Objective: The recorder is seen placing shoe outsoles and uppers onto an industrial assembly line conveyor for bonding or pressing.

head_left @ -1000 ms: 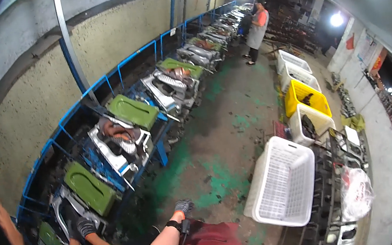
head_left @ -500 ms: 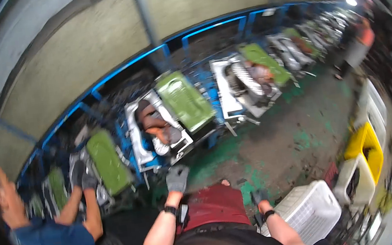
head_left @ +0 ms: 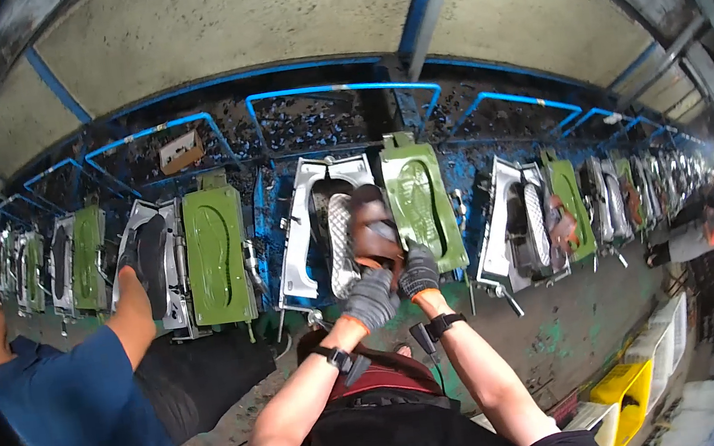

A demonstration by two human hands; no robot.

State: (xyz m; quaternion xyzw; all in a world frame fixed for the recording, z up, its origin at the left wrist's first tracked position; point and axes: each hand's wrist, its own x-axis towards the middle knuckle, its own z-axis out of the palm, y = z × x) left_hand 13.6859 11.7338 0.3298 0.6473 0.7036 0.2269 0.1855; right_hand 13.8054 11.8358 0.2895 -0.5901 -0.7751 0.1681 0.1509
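A brown sandal upper [head_left: 373, 232] with an orange-brown strap stands over an opened shoe mould in front of me. My left hand [head_left: 371, 300], in a grey knit glove with an orange cuff, closes on its near end. On the right side of that end, my right hand [head_left: 418, 271], gloved the same way, grips it too. Left of the upper lies a silver sole plate [head_left: 340, 236] with a raised pattern, inside a silver mould frame [head_left: 296, 253]. Right of it, the green mould half [head_left: 425, 205] shows a sole-shaped hollow. My fingertips are partly hidden.
Another mould with a green half [head_left: 217, 255] stands to the left, where a co-worker [head_left: 82, 394] reaches to a dark sole. On the right, a further mould [head_left: 511, 225] holds brown straps. Blue rails [head_left: 339, 88] run behind. A yellow crate [head_left: 625, 395] sits low right; another person [head_left: 709, 222] stands far right.
My view has swung round to face the mould squarely. My hands, apart and low before, have come together up on the brown sandal upper.
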